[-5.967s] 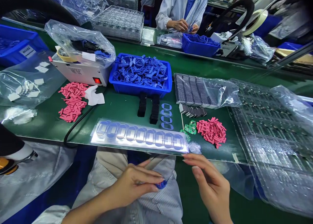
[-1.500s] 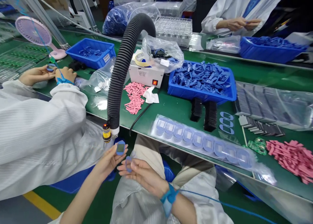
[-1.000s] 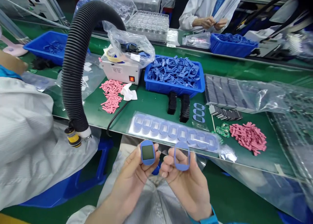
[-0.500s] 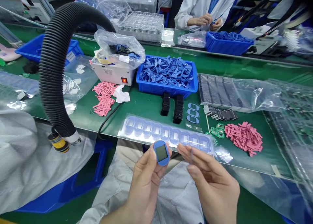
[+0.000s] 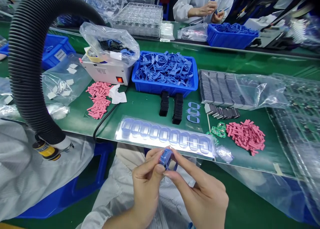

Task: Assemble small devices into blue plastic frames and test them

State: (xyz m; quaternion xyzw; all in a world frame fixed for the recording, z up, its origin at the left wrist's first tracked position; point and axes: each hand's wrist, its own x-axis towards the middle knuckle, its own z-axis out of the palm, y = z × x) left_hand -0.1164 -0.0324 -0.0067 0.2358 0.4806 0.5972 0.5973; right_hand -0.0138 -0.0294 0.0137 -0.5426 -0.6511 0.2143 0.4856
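A small blue oval casing [image 5: 164, 158] is pinched in my left hand [image 5: 149, 175], above my lap at the table's front edge. It is tilted, so the dark screen does not show. My right hand [image 5: 197, 185] pinches a thin oval cover with a blue rim and clear window [image 5: 173, 165] close against the casing. I cannot tell whether the two pieces touch. Just beyond my fingers lies a clear sheet with a row of blue-rimmed oval covers [image 5: 165, 134]. Behind it are black stacked pieces [image 5: 177, 109] and blue oval rings [image 5: 193, 112].
A blue bin [image 5: 163, 87] of blue plastic parts stands mid-table. Pink strips [image 5: 246, 135], green circuit boards [image 5: 219, 130] and a bagged stack of dark panels [image 5: 222, 89] lie right. A black hose [image 5: 26, 65] arches left. A co-worker [image 5: 203, 9] sits opposite.
My right hand has moved left, bringing the thin cover against the casing. My left hand has tilted the casing, turning its screen out of sight. The camera view has shifted slightly.
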